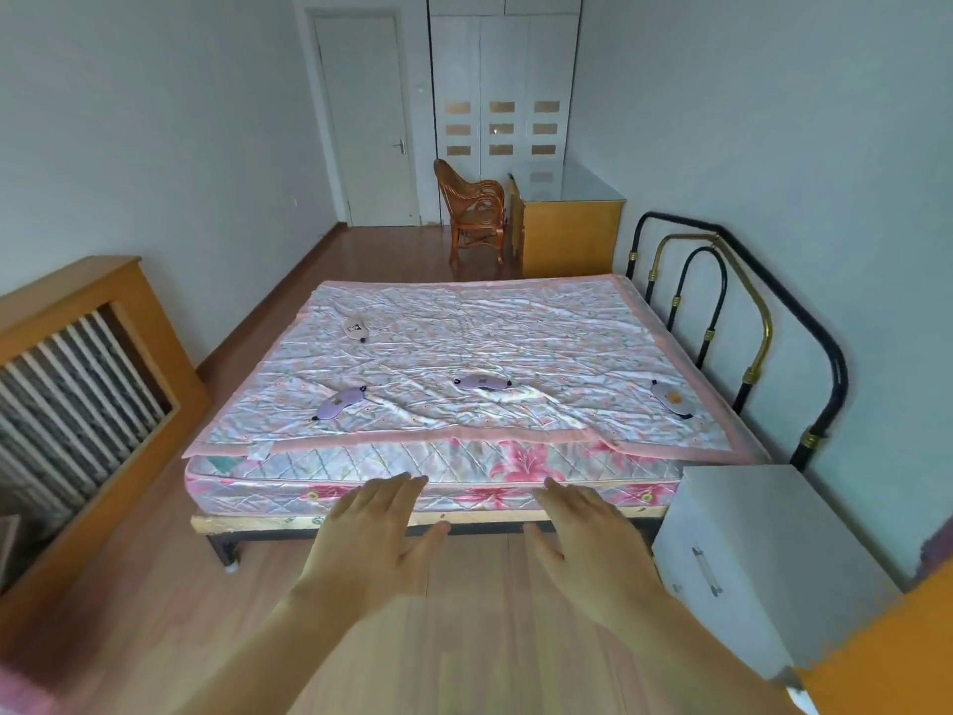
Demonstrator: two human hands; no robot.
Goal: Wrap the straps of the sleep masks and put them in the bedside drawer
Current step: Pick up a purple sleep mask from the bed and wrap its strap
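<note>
Both hands, left (368, 544) and right (593, 547), hover empty with fingers spread, short of the bed (464, 487). On it lie 4 masks (483, 382), untouched; the cabinet (748, 549) stands beside its right corner, drawer closed. Likely next: reach the nearest mask.

Pale walls (154, 121) surround a glossy wooden floor (392, 245). A white door (368, 121), wardrobe (503, 95), wicker chair (472, 211) and wooden desk (570, 227) stand beyond the metal-framed bed (763, 322).

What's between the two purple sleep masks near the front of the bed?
Only rumpled floral bedspread lies between the left purple mask and the middle purple mask, as the head view shows.
</note>
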